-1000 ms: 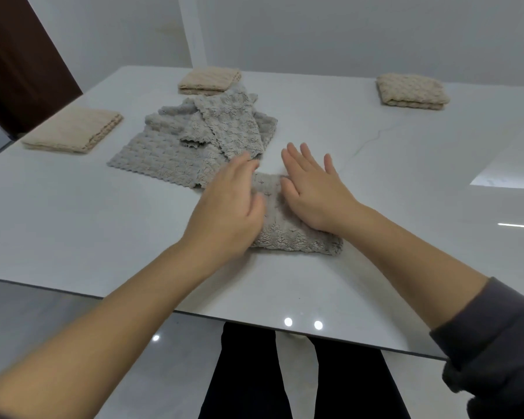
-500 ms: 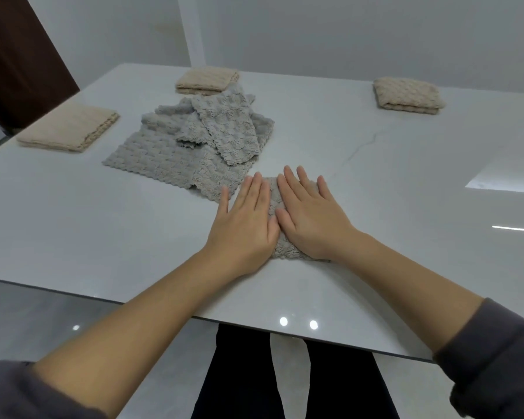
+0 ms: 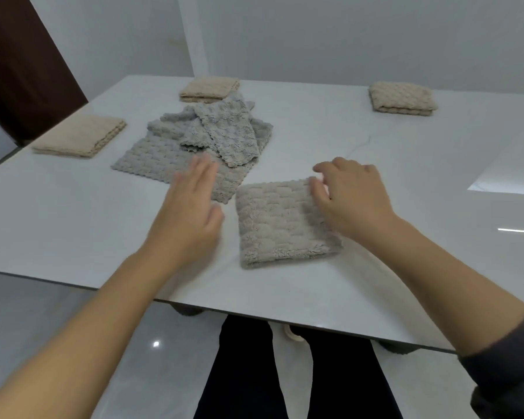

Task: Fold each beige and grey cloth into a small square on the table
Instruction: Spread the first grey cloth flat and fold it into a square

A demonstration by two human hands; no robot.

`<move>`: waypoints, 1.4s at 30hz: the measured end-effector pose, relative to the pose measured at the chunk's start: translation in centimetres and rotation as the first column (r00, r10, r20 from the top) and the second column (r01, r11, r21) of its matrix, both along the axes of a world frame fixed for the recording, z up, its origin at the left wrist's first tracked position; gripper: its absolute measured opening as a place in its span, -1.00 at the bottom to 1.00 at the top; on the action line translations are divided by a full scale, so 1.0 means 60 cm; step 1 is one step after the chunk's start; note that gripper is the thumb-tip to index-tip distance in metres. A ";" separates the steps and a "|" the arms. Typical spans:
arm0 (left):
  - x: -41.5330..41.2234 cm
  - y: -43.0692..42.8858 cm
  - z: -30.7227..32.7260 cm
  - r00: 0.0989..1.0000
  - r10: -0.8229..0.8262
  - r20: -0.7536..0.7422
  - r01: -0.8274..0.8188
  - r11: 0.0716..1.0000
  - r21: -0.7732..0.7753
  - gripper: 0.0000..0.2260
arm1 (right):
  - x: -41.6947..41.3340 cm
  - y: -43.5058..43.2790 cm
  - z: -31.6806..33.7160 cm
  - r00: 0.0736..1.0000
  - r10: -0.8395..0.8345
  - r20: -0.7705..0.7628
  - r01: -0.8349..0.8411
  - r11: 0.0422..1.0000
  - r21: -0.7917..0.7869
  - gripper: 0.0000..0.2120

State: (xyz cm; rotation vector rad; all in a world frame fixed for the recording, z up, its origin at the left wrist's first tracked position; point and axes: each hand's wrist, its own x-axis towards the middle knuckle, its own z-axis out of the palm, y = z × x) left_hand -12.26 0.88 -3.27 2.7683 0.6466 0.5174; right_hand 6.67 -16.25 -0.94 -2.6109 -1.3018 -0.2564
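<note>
A grey cloth folded into a small square (image 3: 279,225) lies on the white table (image 3: 58,213) near its front edge. My right hand (image 3: 351,201) grips the square's right edge, thumb on top and fingers curled behind it. My left hand (image 3: 191,213) is off the square to its left, fingers straight and blurred, hovering over the near corner of a loose pile of unfolded grey cloths (image 3: 212,137). Whether it touches that corner I cannot tell.
Three folded squares lie around the pile: a beige one at the left (image 3: 79,136), a beige one at the back (image 3: 209,89), and another at the back right (image 3: 401,98). A dark door (image 3: 18,71) stands beyond the table's left edge.
Both hands were pressing flat on the folded grey square. The left hand has since lifted off to the left, and the right has shifted to grip the square's right edge.
</note>
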 end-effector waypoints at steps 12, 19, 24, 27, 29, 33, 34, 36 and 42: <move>0.084 -0.098 -0.055 0.943 0.070 -0.326 -0.054 0.997 0.059 -0.29 | -0.033 0.013 -0.067 0.963 0.199 -0.182 -0.240 0.941 -0.239 -0.41; 0.086 -0.094 -0.055 0.943 0.056 -0.327 -0.051 0.998 0.026 -0.30 | -0.032 0.015 -0.076 0.961 0.186 -0.203 -0.229 0.949 -0.217 -0.41; 0.086 -0.092 -0.055 0.940 0.051 -0.337 -0.050 0.999 0.011 -0.34 | -0.034 0.013 -0.076 0.962 0.185 -0.200 -0.227 0.951 -0.212 -0.40; 0.087 -0.095 -0.054 0.933 0.063 -0.355 -0.055 0.998 0.033 -0.33 | -0.034 0.015 -0.076 0.963 0.182 -0.199 -0.223 0.952 -0.208 -0.40; 0.088 -0.095 -0.053 0.932 0.072 -0.356 -0.057 0.997 0.055 -0.32 | -0.034 0.016 -0.074 0.963 0.182 -0.199 -0.223 0.952 -0.209 -0.40; 0.088 -0.096 -0.050 0.934 0.069 -0.351 -0.041 0.995 0.088 -0.33 | -0.035 0.014 -0.069 0.963 0.193 -0.186 -0.235 0.942 -0.240 -0.41; 0.089 -0.095 -0.048 0.928 0.073 -0.366 -0.040 0.994 0.097 -0.35 | -0.034 0.014 -0.067 0.963 0.194 -0.185 -0.237 0.938 -0.253 -0.41; 0.090 -0.094 -0.045 0.917 0.082 -0.390 -0.041 0.993 0.113 -0.39 | -0.034 0.014 -0.063 0.965 0.195 -0.178 -0.241 0.927 -0.289 -0.41; 0.075 -0.093 -0.041 0.957 0.073 -0.282 -0.110 0.987 -0.117 -0.44 | -0.028 0.022 -0.045 0.965 0.182 -0.188 -0.240 0.903 -0.357 -0.38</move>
